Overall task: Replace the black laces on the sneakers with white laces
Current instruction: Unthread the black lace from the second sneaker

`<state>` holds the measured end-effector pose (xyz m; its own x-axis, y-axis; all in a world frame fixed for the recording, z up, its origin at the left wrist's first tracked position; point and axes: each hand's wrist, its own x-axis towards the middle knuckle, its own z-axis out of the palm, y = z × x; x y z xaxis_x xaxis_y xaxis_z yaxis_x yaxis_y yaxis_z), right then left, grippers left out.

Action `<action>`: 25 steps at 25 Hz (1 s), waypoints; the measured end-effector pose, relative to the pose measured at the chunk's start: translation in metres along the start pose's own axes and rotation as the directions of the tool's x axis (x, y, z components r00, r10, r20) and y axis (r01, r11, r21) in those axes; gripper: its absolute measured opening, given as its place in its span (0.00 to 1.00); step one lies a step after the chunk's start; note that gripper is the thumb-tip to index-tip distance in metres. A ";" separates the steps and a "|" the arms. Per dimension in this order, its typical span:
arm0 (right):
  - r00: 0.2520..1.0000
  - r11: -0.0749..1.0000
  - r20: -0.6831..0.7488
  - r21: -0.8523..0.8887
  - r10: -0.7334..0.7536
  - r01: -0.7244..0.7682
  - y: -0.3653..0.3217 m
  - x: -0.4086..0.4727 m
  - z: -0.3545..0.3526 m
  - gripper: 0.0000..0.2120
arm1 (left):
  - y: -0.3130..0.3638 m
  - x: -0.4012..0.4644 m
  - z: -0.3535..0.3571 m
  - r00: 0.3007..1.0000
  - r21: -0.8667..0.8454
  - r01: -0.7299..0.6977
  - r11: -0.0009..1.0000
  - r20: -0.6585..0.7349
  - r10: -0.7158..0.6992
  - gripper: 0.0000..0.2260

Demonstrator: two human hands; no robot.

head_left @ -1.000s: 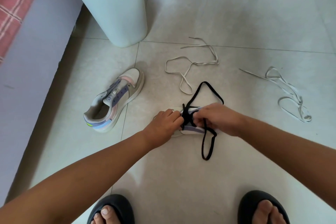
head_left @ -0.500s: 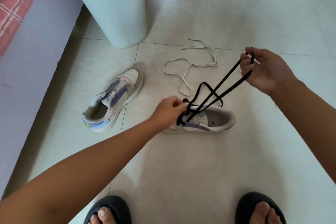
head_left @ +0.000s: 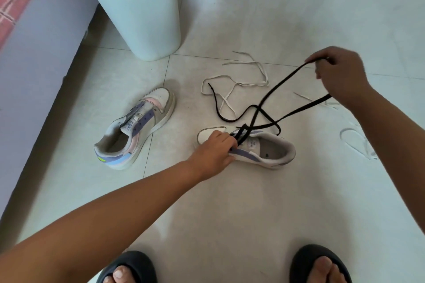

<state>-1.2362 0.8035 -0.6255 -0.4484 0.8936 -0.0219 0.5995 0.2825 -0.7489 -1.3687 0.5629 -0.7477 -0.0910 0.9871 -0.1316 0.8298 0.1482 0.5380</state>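
A pale sneaker with purple trim lies on its side on the floor tiles, toe to the left. My left hand grips its front part by the eyelets. A black lace runs taut from the eyelets up to my right hand, which pinches it, raised at the right. One free end of the black lace curls on the floor behind the shoe. A second sneaker without laces lies to the left. One white lace lies behind the shoes, and another white lace is at the right, partly hidden by my right arm.
A white bin with a blue liner stands at the back left. A grey wall or bed side with a red checked cloth runs along the left. My feet in black slippers are at the bottom edge.
My right hand left the shoe and rose up and to the right, pulling the black lace out of the eyelets; one lace end now lies free on the floor. My left hand stayed on the shoe.
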 end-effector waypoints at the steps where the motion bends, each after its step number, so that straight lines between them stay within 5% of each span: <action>1: 0.997 1.000 -0.082 -0.019 -0.008 0.006 0.001 0.005 -0.007 0.15 | -0.001 0.000 -0.001 1.000 -0.004 -0.017 1.000 -0.004 0.017 0.10; 5: 0.966 0.991 -0.254 -0.114 0.038 -0.069 0.019 0.024 -0.035 0.17 | -0.005 -0.003 -0.008 0.960 0.209 -0.248 0.946 -0.079 0.269 0.08; 8: 0.998 0.919 0.002 -0.391 0.059 -0.053 0.035 0.010 -0.015 0.20 | -0.006 0.000 -0.016 0.939 0.243 -0.293 0.925 -0.107 0.326 0.08; 10: 0.963 0.845 0.265 -0.525 0.043 0.107 0.041 -0.021 0.015 0.25 | -0.005 0.003 -0.018 0.937 0.223 -0.298 0.928 -0.117 0.329 0.10; 14: 0.808 0.849 0.572 -0.349 -0.142 0.397 0.039 -0.101 0.071 0.17 | -0.003 0.004 -0.018 0.949 0.170 -0.260 0.950 -0.137 0.284 0.10; 18: 0.799 0.764 0.585 -0.449 -0.141 0.464 0.042 -0.123 0.093 0.14 | -0.007 0.005 -0.022 0.948 0.154 -0.272 0.950 -0.123 0.292 0.09; 25: 0.779 0.768 0.615 -0.438 -0.123 0.468 0.044 -0.120 0.098 0.12 | -0.011 0.012 -0.025 0.919 0.199 -0.383 0.902 -0.014 0.393 0.05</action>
<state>-1.2210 0.6742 -0.7205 -0.8310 0.4461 -0.3323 0.5409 0.7877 -0.2950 -1.3933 0.5750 -0.7346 0.2349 0.9666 0.1027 0.8930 -0.2563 0.3700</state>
